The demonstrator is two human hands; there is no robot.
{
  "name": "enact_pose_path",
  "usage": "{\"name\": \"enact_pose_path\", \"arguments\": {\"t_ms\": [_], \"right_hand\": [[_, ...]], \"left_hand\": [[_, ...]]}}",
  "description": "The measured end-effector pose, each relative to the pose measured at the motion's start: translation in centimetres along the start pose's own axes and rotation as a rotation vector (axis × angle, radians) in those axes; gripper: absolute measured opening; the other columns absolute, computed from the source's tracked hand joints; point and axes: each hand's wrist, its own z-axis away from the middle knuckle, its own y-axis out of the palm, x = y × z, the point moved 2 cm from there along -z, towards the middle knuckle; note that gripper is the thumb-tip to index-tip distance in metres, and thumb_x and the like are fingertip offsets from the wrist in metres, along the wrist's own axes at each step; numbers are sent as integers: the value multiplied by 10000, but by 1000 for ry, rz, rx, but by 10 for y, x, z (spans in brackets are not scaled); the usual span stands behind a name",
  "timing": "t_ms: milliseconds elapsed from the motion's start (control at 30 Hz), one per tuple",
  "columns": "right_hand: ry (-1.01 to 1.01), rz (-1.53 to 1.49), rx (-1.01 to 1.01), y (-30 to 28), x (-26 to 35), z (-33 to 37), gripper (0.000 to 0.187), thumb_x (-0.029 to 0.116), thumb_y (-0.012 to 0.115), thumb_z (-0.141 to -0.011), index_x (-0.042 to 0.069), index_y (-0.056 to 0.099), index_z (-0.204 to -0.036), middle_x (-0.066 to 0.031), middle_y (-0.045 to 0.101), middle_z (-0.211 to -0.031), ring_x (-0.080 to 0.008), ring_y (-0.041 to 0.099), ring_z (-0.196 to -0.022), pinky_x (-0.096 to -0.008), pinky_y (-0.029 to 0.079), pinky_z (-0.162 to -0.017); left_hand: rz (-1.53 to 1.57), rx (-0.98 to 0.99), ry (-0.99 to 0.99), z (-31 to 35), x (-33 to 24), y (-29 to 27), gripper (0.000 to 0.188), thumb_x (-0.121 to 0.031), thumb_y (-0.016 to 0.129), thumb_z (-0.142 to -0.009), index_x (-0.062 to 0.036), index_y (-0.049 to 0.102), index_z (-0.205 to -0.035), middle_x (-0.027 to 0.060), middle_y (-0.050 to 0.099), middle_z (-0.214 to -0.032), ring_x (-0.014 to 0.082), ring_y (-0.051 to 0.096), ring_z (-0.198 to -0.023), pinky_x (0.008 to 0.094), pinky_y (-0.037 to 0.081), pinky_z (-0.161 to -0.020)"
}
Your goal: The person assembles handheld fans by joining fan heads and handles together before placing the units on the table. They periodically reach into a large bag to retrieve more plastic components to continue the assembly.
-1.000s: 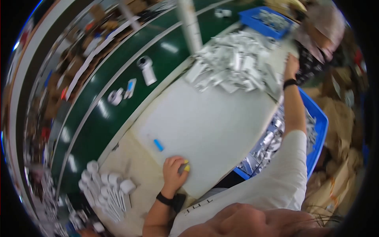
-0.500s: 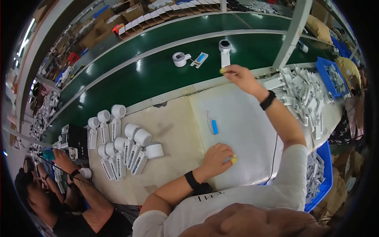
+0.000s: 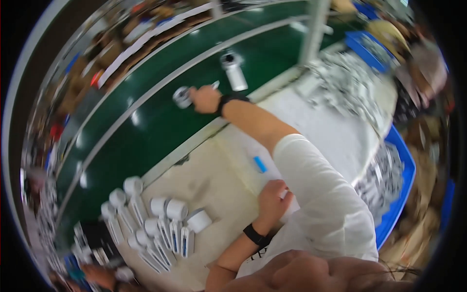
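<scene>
Out over the green belt, my right hand (image 3: 205,99) reaches to a white handheld fan with a round head (image 3: 182,97). Its fingers touch the head's right side, but blur hides whether they grip it. A small white piece (image 3: 215,85) shows just beyond that hand. Farther right on the belt lies a second white fan (image 3: 235,73) with its handle toward me. My left hand (image 3: 275,199) rests curled near the bench's front edge, a small pale thing at its fingers too blurred to name. Just beyond it lies a blue cylindrical battery (image 3: 260,164).
Several assembled white fans (image 3: 168,209) are grouped on the left of the bench. White plastic parts (image 3: 343,87) are heaped at the right, near a blue bin (image 3: 367,51). Another blue bin (image 3: 408,180) of grey-white parts sits beside me. A pale post (image 3: 315,34) rises by the belt.
My right hand has swung left along the belt to the round-headed fan. My left hand stays by the bench's front edge, its fingers now more curled. The whole view has turned.
</scene>
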Motion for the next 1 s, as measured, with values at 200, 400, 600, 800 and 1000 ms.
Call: {"name": "enact_pose_path", "arguments": {"t_ms": [200,400,600,800,1000], "right_hand": [[497,-960,-41,-55,-13,44,608,155,557,-709,87,367,-1283,-114,604,-841,-216,585,-783,-323,448,-699],[539,-1550,35,-144,32,136,340,231,554,-810,86,542,-1118,1,554,-867,-84,485,-778,-230,394,-664],[374,-1621,127,-187,83,236,326,289,493,-868,34,546,-1064,-22,560,-882,-92,513,-759,-252,426,-665],[95,-1323,-21,-190,122,261,412,330,514,-855,-19,514,-1075,-87,567,-903,-159,557,-755,-326,463,-660],[-24,-511,27,-219,109,260,379,276,593,-780,26,540,-1060,-140,537,-1083,-292,536,-941,-324,446,-763]], "left_hand": [[66,-127,107,-6,-2,13,63,-68,593,-715,-39,588,-772,65,587,-759,222,554,-711,322,443,-631],[480,-357,8,4,22,-2,320,-89,559,-807,6,460,-1095,53,477,-984,134,467,-853,265,400,-746],[-139,-554,323,-13,-38,-53,527,-79,553,-821,-3,285,-1268,122,404,-1155,189,470,-961,263,390,-829],[295,-370,169,-9,-39,-68,546,-138,509,-847,-16,233,-1302,145,399,-1214,213,494,-991,303,424,-818],[942,-294,-150,0,-43,-112,381,-218,377,-868,-34,375,-1201,139,558,-981,231,580,-754,355,496,-642]]}}
